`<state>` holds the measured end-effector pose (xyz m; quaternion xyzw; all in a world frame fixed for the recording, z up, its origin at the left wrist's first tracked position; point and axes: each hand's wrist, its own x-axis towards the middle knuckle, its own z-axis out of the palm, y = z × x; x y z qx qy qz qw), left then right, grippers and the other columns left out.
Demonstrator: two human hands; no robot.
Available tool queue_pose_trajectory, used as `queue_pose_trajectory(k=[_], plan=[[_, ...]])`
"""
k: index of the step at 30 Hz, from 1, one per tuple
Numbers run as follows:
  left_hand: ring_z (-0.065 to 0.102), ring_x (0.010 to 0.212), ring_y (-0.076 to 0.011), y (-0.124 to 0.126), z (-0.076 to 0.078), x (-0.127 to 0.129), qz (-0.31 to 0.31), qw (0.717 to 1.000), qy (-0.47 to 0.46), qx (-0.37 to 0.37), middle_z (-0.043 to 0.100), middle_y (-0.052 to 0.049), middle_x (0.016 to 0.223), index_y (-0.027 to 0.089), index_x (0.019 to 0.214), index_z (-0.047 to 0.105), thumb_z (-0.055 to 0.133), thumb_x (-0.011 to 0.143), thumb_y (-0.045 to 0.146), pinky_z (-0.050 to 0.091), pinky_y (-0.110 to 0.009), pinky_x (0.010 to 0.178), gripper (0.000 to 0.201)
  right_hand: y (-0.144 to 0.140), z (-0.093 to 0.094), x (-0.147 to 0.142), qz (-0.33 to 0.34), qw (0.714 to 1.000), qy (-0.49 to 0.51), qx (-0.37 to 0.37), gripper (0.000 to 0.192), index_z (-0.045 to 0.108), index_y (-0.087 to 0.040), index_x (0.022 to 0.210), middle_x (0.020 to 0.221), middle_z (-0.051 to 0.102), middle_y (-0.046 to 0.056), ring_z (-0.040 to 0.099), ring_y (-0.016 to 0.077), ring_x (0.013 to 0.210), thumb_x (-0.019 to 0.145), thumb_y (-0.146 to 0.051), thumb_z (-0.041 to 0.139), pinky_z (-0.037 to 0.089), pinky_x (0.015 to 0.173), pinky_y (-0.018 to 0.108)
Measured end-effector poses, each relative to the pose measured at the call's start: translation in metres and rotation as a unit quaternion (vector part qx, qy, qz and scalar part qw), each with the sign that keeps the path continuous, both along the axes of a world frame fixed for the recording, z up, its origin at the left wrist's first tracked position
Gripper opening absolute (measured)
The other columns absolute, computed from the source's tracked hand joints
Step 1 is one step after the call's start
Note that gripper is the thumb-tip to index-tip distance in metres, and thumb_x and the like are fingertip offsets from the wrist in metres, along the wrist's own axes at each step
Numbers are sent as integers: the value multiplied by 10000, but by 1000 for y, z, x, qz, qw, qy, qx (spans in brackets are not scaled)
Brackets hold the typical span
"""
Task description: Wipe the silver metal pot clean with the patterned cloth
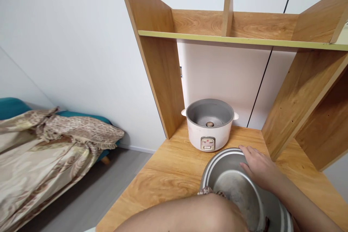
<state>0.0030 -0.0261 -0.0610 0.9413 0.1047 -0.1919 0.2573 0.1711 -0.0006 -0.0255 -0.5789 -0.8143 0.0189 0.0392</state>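
A grey metal rice cooker inner pot (214, 170) is at the front of the wooden desk, its round face toward me. My right hand (257, 166) grips its far right rim, fingertips over the edge and thumb on the grey wall. My left hand (228, 212) is bent over the pot from the lower left; its fingers are hidden behind the wrist. A patterned brown cloth (208, 190) peeks out beside that hand, inside the pot. Beyond the pot, the white rice cooker body (195, 134) stands uncovered, showing the round heating plate and centre knob.
A wooden shelf unit (152, 61) rises from the desk (152, 181), its uprights on both sides of the cooker body. White wall panels (81, 43) stand behind. Off to the left, a teal sofa (12, 107) with a patterned cover (54, 152) sits on a grey floor (119, 166).
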Motion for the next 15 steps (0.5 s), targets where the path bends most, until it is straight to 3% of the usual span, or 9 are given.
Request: queue_pose_trajectory(k=[3, 6, 10, 12, 15], plan=[[548, 444, -184, 3, -11, -1, -10, 1000, 7, -7, 568, 1, 442, 243, 351, 473, 681, 556, 224, 398, -308, 459, 293, 0, 1, -1, -2, 1000, 2, -4, 438, 459, -170, 1373, 1162, 619, 118, 583, 272, 1075, 952, -281, 418, 402, 850, 362], [533, 436, -178, 1, -7, -3, -20, 1000, 12, -7, 525, 5, 405, 236, 316, 393, 664, 565, 206, 391, -303, 453, 369, 0, 1, -1, -1, 1000, 3, -3, 442, 457, -167, 1378, 1169, 618, 118, 582, 276, 1083, 953, -280, 420, 402, 849, 363], [457, 396, -148, -6, 19, -5, -38, 999, -4, 2, 428, 11, 357, 225, 329, 261, 600, 606, 124, 359, -290, 428, 449, 0, 1, 0, 3, 1000, 4, 1, 462, 443, -148, 1398, 1179, 619, 125, 585, 280, 1088, 955, -278, 423, 401, 853, 367], [465, 422, -148, -9, 37, -4, -76, 997, -23, 27, 455, 5, 392, 228, 380, 245, 581, 654, 136, 365, -291, 436, 443, 0, 1, 0, 3, 1000, 5, 1, 472, 436, -144, 1405, 1186, 619, 128, 583, 280, 1099, 953, -277, 430, 398, 858, 364], [499, 437, -159, -12, 58, 0, -72, 996, 34, 45, 449, 13, 388, 240, 457, 227, 581, 661, 154, 364, -295, 442, 418, 0, 1, 0, -4, 1000, 2, -3, 464, 438, -153, 1397, 1192, 620, 126, 585, 275, 1102, 951, -280, 435, 395, 848, 354]])
